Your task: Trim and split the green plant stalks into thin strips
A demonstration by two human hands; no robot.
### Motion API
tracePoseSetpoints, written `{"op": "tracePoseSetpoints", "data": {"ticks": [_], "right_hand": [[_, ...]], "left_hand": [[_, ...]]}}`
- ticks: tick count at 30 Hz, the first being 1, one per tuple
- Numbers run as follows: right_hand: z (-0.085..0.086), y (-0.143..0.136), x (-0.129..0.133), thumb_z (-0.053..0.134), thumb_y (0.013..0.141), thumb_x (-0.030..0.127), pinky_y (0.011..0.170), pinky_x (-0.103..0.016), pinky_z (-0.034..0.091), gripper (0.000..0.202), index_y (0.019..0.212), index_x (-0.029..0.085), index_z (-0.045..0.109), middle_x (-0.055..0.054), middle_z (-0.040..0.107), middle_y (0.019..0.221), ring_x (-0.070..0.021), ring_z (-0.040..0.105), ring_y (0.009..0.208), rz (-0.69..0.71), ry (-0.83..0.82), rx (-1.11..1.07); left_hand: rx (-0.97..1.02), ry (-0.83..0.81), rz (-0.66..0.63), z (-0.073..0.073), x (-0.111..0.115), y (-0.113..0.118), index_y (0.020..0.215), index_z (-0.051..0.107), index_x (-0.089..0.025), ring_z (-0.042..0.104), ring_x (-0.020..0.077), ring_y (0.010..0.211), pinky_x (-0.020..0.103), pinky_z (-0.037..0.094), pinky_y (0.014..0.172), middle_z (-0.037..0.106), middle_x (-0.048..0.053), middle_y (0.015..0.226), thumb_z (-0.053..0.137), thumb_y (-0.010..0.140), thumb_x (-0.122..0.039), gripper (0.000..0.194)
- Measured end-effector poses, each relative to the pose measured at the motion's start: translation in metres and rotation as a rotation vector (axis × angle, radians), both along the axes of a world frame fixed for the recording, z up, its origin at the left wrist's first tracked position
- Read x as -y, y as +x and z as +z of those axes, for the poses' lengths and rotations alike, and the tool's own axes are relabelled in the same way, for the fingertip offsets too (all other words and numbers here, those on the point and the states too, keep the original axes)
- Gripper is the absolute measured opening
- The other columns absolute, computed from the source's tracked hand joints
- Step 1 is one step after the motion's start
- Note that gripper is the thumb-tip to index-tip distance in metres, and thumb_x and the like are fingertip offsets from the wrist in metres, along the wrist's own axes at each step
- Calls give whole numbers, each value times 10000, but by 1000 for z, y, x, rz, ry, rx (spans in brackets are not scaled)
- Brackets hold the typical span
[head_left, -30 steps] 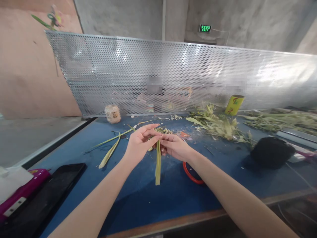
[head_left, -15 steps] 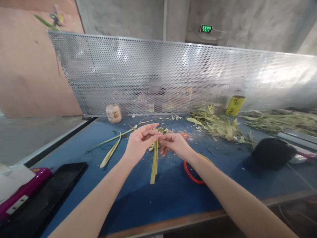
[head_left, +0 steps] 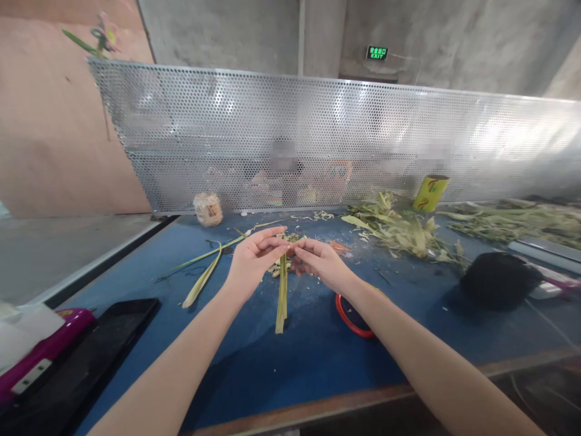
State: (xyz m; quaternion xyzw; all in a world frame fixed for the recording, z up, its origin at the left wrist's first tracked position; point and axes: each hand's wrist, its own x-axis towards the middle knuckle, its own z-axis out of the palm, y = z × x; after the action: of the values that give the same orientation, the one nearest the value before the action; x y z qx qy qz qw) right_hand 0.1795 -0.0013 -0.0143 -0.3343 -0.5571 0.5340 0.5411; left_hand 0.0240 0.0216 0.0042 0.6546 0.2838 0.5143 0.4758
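1. Left hand (head_left: 249,263): thumb and forefinger pinch the top of a pale-green leaf strip (head_left: 282,297); other fingers lifted, probably for a clear view.
2. Right hand (head_left: 324,260): thumb and forefinger pressed together beside that pinch, likely for fine control; anything between them is too small to tell.
3. Strip hangs between the forearms, above the counter (head_left: 254,378), tail loose, seemingly so only its top needs handling.
4. Plant scraps (head_left: 275,270) lie just beyond the strip; loose leaves (head_left: 203,280) lie left, leafy heap (head_left: 408,230) right, both apparently within reach.
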Motion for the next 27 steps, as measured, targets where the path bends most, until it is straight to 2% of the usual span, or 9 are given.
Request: {"op": "tracePoseSetpoints", "data": {"ticks": [2,4,7,12,17,23,27], "right_hand": [[1,-2,3,661,683,350,531,-221,434,304,910,179,551,-14,595,828,-95,566,653,49,5,75],[1,-4,5,652,697,313,514,-220,419,325,964,176,527,-17,613,815,-82,537,599,118,-9,161],[0,-7,7,636,711,308,497,-219,388,250,875,148,535,-6,622,734,-52,471,492,193,-27,227],[-3,-7,5,657,679,340,515,-221,365,249,803,151,552,15,586,669,-63,469,520,182,-71,116],[-1,-6,7,658,683,327,556,-227,345,229,806,161,559,22,526,666,-64,418,546,189,-151,-3],[3,-8,13,677,651,313,543,-219,321,222,741,150,556,3,537,666,-65,399,540,285,-204,-58],[3,-7,12,677,632,272,533,-215,313,202,764,156,578,7,539,653,-63,363,521,243,-235,-98]], "left_hand": [[-4,-4,5,1,1,0,1042,591,-161,641,144,789,283,488,787,700,26,798,656,677,-243,379],[-12,-3,6,1,2,1,1051,585,-154,641,156,799,289,493,767,696,32,799,655,675,-242,392],[0,-12,-32,2,3,1,1073,568,-143,632,175,873,307,485,803,687,35,801,652,680,-235,413],[46,-38,-35,2,3,1,1116,550,-147,621,161,866,296,490,794,668,19,791,667,672,-245,470],[57,-28,0,0,0,1,1154,534,-154,611,119,726,278,504,741,655,7,797,667,678,-274,508],[41,-34,-4,-4,1,3,1161,524,-152,618,125,757,268,498,750,669,17,798,665,679,-247,511],[94,-47,-18,0,3,3,1146,524,-141,627,141,829,274,501,779,674,14,774,667,670,-222,504]]}}
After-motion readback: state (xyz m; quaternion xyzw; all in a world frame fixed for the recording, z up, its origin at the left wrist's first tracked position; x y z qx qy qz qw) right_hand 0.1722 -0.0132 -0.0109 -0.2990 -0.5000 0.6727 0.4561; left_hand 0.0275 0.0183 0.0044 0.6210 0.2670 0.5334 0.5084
